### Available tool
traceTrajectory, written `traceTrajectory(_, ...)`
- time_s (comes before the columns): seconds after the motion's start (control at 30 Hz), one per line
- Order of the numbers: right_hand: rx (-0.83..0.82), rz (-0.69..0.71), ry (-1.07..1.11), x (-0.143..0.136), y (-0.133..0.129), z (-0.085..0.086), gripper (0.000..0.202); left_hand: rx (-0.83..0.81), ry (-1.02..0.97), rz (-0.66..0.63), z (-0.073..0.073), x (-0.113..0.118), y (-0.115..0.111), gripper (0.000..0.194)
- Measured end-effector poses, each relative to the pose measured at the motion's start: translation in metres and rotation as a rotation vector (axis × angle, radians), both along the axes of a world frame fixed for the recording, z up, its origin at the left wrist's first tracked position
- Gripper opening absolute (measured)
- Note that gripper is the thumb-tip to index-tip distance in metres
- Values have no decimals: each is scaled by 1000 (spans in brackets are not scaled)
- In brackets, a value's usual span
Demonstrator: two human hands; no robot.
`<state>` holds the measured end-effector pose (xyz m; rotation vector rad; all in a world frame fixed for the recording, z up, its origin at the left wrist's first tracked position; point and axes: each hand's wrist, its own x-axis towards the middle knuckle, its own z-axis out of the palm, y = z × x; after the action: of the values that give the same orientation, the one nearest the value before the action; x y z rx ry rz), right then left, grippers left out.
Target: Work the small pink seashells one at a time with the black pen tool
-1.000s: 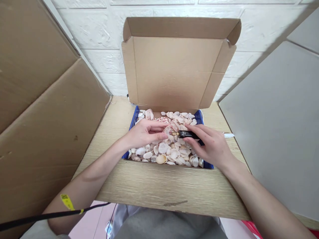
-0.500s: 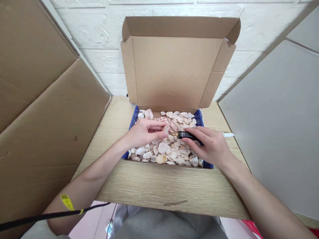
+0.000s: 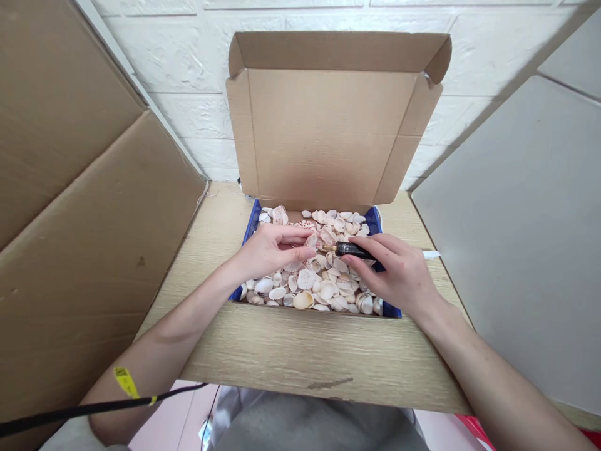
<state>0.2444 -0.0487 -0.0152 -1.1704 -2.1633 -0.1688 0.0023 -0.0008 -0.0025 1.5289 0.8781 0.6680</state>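
Note:
My left hand (image 3: 277, 250) pinches a pinkish-white shell (image 3: 312, 241) between thumb and fingers, above the box. In my right hand (image 3: 397, 266) is a black pen-like drill (image 3: 352, 250), held level with its brass-coloured tip pointing left at the shell. Whether the tip touches the shell is too small to tell. Beneath both hands, many loose white, cream and pink shells (image 3: 328, 289) fill a shallow box with blue side walls (image 3: 250, 227). Its brown cardboard lid (image 3: 328, 131) stands raised at the back.
The box sits on a light wooden table (image 3: 282, 351). Cardboard (image 3: 94, 219) rises at the left, a grey-white panel (image 3: 526, 219) at the right, and a white brick-pattern wall (image 3: 188, 62) behind. A black cable (image 3: 94, 407) with yellow tags crosses my left forearm.
The drill's tip has shifted slightly up relative to the shell, and my right hand has tilted a little. My left hand keeps its grip on the shell, nearly unmoved.

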Motion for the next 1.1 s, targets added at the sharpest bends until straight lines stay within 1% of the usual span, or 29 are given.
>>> traceTrajectory(0.23, 17, -47, 10, 0, 0, 0, 22, 6, -23, 3, -1, 1, 1, 38)
traceTrajectory(0.4, 41, -27, 0, 1, 0, -1, 24, 18, -15, 22, -3, 0, 1, 40)
traceTrajectory(0.57, 54, 33, -5, 1, 1, 0, 24, 33, 36, 10, -5, 0, 1, 44)
traceTrajectory(0.73, 75, 63, -25, 0, 1, 0, 24, 79, 69, -74, -6, 0, 0, 37)
traceTrajectory(0.83, 71, 98, -25, 1, 2, -2, 26, 71, 94, -88, -6, -1, 0, 41)
traceTrajectory(0.93, 41, 163, -23, 2, 2, -3, 31, 60, 95, -113, -6, -1, 0, 42)
traceTrajectory(1.1, -37, 233, -7, 2, 2, -1, 42, 51, 86, -97, -5, -1, 0, 43)
